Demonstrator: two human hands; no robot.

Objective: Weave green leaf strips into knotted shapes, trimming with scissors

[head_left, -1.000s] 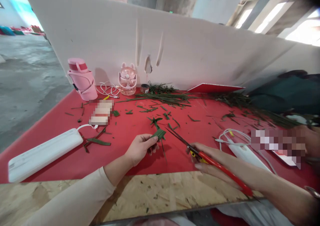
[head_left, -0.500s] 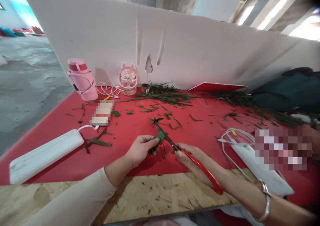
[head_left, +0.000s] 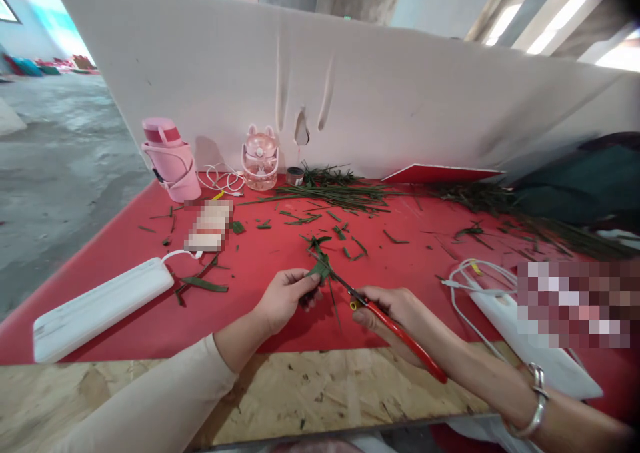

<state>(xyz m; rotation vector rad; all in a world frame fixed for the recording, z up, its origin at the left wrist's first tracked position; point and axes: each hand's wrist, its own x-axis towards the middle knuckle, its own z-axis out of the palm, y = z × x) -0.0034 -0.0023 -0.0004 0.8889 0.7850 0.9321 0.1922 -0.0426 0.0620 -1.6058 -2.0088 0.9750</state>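
My left hand (head_left: 285, 301) pinches a folded green leaf piece (head_left: 319, 271) between thumb and fingers, above the red table covering. In my right hand (head_left: 393, 316) are red-handled scissors (head_left: 400, 333), gripped with the fingers closed round the handles. Their blades point up and left and lie against the green leaf piece. Whether the blades are cutting through it I cannot tell. A thin strand hangs below the leaf, between the hands. Just beyond lie several short leaf scraps (head_left: 343, 231).
A bundle of long green stems (head_left: 345, 196) lies toward the white panel (head_left: 200, 73). At left are a pink flask (head_left: 173, 163), a clear pink bottle (head_left: 261, 163), a blurred phone (head_left: 213, 223) and a white power bank (head_left: 103, 309). Another white device (head_left: 540, 346) with a cable is at right.
The scissors have turned slightly, and their handles look closer together. The leaf piece stays in my left hand. The whole view has shifted a little.
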